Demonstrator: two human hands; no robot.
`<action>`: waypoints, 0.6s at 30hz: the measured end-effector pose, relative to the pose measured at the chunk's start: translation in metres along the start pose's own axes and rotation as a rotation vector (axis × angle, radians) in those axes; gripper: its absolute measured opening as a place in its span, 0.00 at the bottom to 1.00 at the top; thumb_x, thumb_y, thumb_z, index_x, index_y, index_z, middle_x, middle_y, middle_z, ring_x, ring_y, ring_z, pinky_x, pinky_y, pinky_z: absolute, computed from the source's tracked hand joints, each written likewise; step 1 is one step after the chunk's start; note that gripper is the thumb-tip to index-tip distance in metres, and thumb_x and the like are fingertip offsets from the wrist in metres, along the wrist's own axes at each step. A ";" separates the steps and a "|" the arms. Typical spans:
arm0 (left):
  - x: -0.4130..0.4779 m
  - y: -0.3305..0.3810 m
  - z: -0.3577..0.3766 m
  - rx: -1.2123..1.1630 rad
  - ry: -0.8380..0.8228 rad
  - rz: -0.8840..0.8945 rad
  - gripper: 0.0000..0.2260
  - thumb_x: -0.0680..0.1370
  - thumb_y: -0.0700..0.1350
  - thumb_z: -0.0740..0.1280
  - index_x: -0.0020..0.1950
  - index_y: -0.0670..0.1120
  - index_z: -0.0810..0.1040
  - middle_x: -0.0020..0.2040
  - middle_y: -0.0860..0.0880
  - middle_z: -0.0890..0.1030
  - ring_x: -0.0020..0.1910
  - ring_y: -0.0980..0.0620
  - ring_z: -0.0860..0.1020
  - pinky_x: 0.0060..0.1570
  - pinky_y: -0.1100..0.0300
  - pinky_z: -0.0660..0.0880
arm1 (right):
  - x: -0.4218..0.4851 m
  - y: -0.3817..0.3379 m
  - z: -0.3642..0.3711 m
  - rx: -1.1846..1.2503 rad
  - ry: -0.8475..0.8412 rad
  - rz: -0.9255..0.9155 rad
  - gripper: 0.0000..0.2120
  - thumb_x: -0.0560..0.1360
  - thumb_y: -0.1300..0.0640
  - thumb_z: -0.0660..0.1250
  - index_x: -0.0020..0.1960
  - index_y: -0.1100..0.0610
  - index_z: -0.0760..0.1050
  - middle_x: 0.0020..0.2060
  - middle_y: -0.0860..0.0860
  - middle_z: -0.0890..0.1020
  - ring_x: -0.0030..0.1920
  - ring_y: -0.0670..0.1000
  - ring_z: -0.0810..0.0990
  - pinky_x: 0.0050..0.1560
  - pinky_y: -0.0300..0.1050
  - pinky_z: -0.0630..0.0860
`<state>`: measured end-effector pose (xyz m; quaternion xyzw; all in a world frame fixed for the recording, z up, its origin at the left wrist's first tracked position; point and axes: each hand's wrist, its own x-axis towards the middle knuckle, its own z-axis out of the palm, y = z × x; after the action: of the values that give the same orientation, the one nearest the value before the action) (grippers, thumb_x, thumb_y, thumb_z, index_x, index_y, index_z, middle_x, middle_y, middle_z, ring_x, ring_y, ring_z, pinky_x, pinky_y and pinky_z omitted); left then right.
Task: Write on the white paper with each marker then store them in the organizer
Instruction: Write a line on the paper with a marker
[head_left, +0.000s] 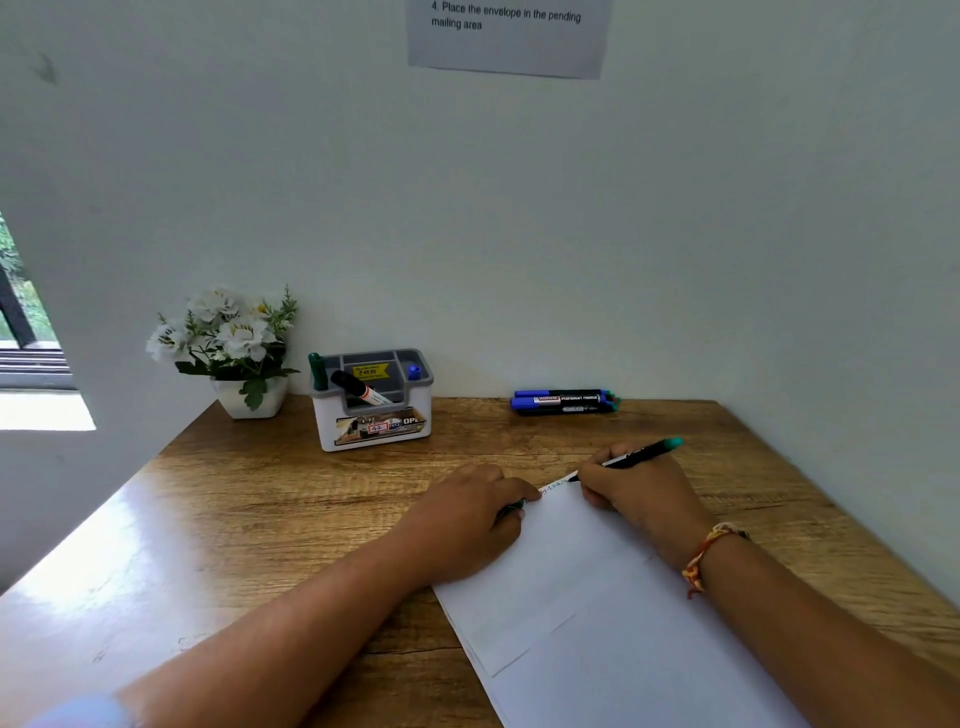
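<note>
Head view: the organizer (375, 418), a white tub with a grey top, stands at the back of the wooden counter (249, 525). Its front label shows "42" and the letters "OPE"; a yellow price sticker inside reads "49.00". A green marker (317, 371), a black marker (359, 388) and a blue marker (414, 372) stand in its compartments.

To the organizer's right, against the wall, lies a small pile of markers (563, 401) with blue caps; one barrel reads "PERMANENT MARKER". To its left stands a white pot of white flowers (244, 364). High on the wall above and to the right hangs a printed sheet (506, 39): "4. Place the envelope in the pending mailing area".

In front of the organizer and to the right lies the white paper (597, 603). The right hand (636, 491), a woven band at its wrist, grips a teal-ended marker (640, 455) with its tip on the paper's far edge, beside a short line of scribbled writing too small to read. The left hand (467, 519) rests on the paper's far left corner, fingers curled round a dark-green piece (511, 506), mostly hidden.
</note>
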<state>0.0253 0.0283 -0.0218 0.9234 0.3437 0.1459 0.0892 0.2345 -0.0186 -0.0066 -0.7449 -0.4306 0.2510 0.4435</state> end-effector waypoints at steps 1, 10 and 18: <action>0.000 0.000 0.000 0.000 0.001 0.000 0.18 0.83 0.51 0.56 0.73 0.58 0.69 0.56 0.52 0.75 0.55 0.55 0.69 0.53 0.57 0.69 | 0.000 0.000 0.000 0.002 0.004 0.002 0.06 0.68 0.56 0.71 0.40 0.59 0.83 0.31 0.51 0.84 0.33 0.46 0.78 0.34 0.38 0.72; 0.000 -0.001 0.001 -0.009 0.003 -0.001 0.18 0.83 0.51 0.56 0.72 0.59 0.69 0.57 0.52 0.75 0.57 0.53 0.70 0.54 0.57 0.69 | -0.002 -0.001 0.000 0.018 0.025 0.010 0.08 0.68 0.58 0.71 0.43 0.62 0.83 0.35 0.54 0.86 0.34 0.46 0.79 0.35 0.38 0.72; 0.000 0.000 0.000 -0.003 0.008 0.003 0.17 0.83 0.51 0.56 0.72 0.58 0.69 0.56 0.52 0.75 0.56 0.53 0.70 0.54 0.57 0.70 | -0.002 -0.004 0.000 -0.010 0.021 0.013 0.05 0.69 0.58 0.70 0.36 0.58 0.81 0.34 0.54 0.84 0.34 0.48 0.78 0.34 0.38 0.71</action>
<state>0.0255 0.0288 -0.0221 0.9232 0.3423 0.1504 0.0887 0.2321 -0.0195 -0.0030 -0.7523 -0.4225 0.2440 0.4427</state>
